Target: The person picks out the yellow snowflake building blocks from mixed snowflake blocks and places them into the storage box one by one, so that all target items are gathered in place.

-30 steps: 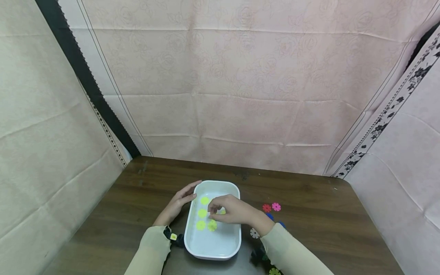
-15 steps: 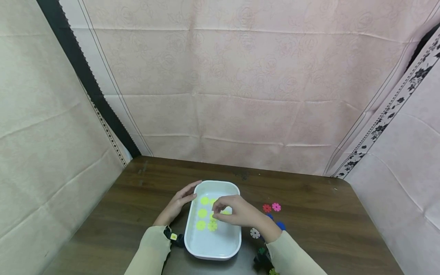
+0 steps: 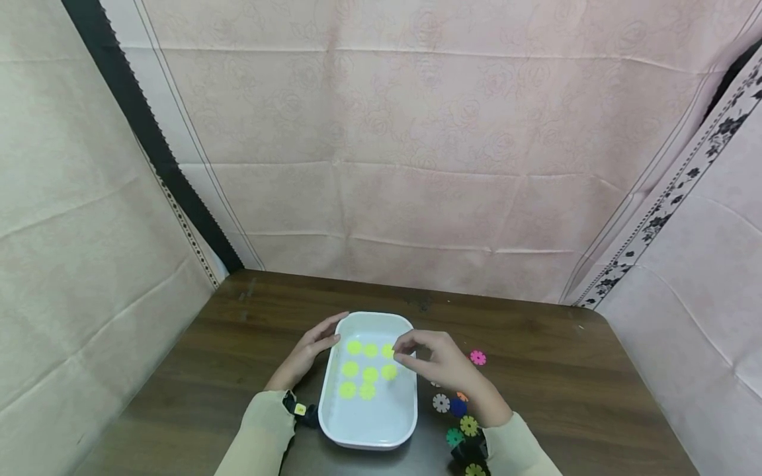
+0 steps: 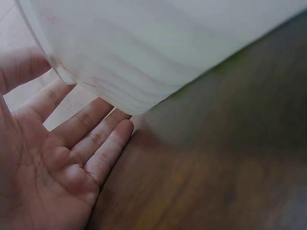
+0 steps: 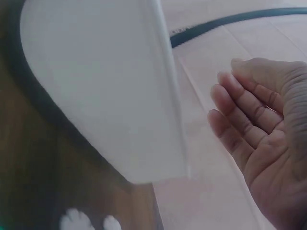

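A white rectangular tray (image 3: pixel 369 423) stands on the table, with several yellow flower-shaped discs (image 3: pixel 370 374) laid in rows on its far half. At its left side my left hand (image 3: pixel 308 347) touches the rim and wall; in the left wrist view the hand's (image 4: pixel 53 158) fingers extend fairly straight along the tray wall (image 4: pixel 144 52). My right hand (image 3: pixel 440 357) hovers over the right rim, fingers loosely bent. Nothing shows between the right hand's (image 5: pixel 268 124) fingers and thumb in the right wrist view, where it is apart from the tray (image 5: pixel 96 72).
Right of the tray, loose flower-shaped discs lie on the brown table (image 3: pixel 565 396): pink (image 3: pixel 478 357), white (image 3: pixel 441 402), blue (image 3: pixel 458 407), green (image 3: pixel 454 436) and yellow-green (image 3: pixel 469 426). My right forearm hides part of that area. Pale cloth (image 3: pixel 417 165) hangs behind.
My right hand has moved right, from above the tray's middle to its right rim, uncovering more yellow discs. It now covers the red disc. The left hand and the tray stay put.
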Available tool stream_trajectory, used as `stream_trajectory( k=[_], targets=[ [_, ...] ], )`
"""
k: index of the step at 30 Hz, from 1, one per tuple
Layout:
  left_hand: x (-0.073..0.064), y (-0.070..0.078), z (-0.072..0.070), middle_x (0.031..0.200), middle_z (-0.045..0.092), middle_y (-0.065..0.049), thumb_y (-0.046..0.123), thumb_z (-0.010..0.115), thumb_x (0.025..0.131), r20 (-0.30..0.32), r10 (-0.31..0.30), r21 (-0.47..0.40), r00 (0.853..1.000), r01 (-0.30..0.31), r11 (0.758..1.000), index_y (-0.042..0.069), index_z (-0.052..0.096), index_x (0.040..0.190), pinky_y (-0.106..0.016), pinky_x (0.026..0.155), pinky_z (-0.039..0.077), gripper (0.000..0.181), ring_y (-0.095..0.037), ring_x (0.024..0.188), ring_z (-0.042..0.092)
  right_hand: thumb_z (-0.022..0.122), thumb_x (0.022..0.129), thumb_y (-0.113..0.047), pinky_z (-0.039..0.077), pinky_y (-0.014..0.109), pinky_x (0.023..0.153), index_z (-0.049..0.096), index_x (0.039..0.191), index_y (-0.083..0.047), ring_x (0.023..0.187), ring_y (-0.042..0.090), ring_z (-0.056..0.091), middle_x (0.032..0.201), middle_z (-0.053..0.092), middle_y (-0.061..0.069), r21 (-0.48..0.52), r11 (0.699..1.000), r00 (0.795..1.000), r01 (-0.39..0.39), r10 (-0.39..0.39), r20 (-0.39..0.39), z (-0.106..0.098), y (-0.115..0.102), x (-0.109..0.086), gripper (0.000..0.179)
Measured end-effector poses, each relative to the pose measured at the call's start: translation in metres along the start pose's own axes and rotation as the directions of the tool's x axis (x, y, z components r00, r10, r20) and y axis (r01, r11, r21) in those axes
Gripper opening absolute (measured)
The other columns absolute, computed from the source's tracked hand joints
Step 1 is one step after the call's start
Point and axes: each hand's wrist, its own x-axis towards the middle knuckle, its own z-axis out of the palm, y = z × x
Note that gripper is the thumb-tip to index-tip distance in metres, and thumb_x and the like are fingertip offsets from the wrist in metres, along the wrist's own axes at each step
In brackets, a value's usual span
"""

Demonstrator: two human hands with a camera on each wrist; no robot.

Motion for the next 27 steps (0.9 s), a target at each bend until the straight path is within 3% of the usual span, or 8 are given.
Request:
stream_trajectory(
  k=[5, 10, 17, 22, 27],
  targets=[
    [-0.001, 0.001, 0.0, 0.149, 0.05, 0.005, 0.031, 0.058, 0.101, -0.001, 0.01, 0.006, 1.0, -0.01, 1.0, 0.035, 0.051, 0.147, -0.065, 0.115, 0.016, 0.046, -0.024, 0.138, 0.043, 0.072, 0.095, -0.023, 0.058, 0.036, 0.084, 0.071, 0.106, -0.024, 0.092, 0.012, 0.068, 0.1, 0.071, -0.009, 0.007, 1.0, 0.999, 0.028, -0.027, -0.043, -0.011, 0.006, -0.008, 0.011],
    [-0.001, 0.001, 0.0, 0.149, 0.051, 0.004, 0.03, 0.057, 0.101, 0.007, 0.016, 0.002, 1.0, -0.016, 1.0, 0.034, 0.05, 0.147, -0.064, 0.116, 0.017, 0.046, -0.024, 0.138, 0.044, 0.071, 0.095, -0.025, 0.057, 0.031, 0.082, 0.072, 0.107, -0.025, 0.094, 0.012, 0.068, 0.102, 0.072, -0.01, -0.004, 0.999, 0.997, -0.042, 0.042, -0.059, -0.022, 0.011, -0.022, 0.012],
    [0.0, 0.001, 0.0, 0.149, 0.051, 0.003, 0.028, 0.056, 0.102, 0.007, 0.02, 0.001, 1.0, -0.02, 1.0, 0.034, 0.05, 0.147, -0.064, 0.115, 0.017, 0.046, -0.025, 0.137, 0.045, 0.072, 0.094, -0.013, 0.057, 0.032, 0.081, 0.071, 0.105, -0.02, 0.093, 0.016, 0.068, 0.1, 0.073, -0.003, -0.038, 0.997, 0.994, -0.061, 0.058, -0.094, -0.034, 0.016, -0.041, 0.013],
    [0.0, 0.0, 0.0, 0.149, 0.051, 0.003, 0.027, 0.056, 0.102, 0.009, 0.019, 0.001, 1.0, -0.019, 1.0, 0.034, 0.05, 0.147, -0.063, 0.115, 0.018, 0.046, -0.025, 0.136, 0.046, 0.07, 0.096, -0.026, 0.058, 0.035, 0.081, 0.071, 0.105, -0.026, 0.092, 0.014, 0.068, 0.101, 0.073, -0.007, -0.036, 0.991, 0.99, -0.13, 0.127, -0.06, -0.039, 0.032, -0.062, 0.01],
    [0.0, -0.001, 0.0, 0.148, 0.051, 0.003, 0.027, 0.056, 0.102, 0.008, 0.015, 0.003, 1.0, -0.015, 1.0, 0.035, 0.05, 0.147, -0.063, 0.115, 0.018, 0.046, -0.026, 0.136, 0.046, 0.071, 0.096, -0.022, 0.058, 0.034, 0.079, 0.071, 0.104, -0.022, 0.089, 0.013, 0.068, 0.097, 0.072, -0.007, -0.059, 0.991, 0.992, -0.123, 0.121, -0.04, -0.043, 0.046, -0.085, 0.008]
  ],
)
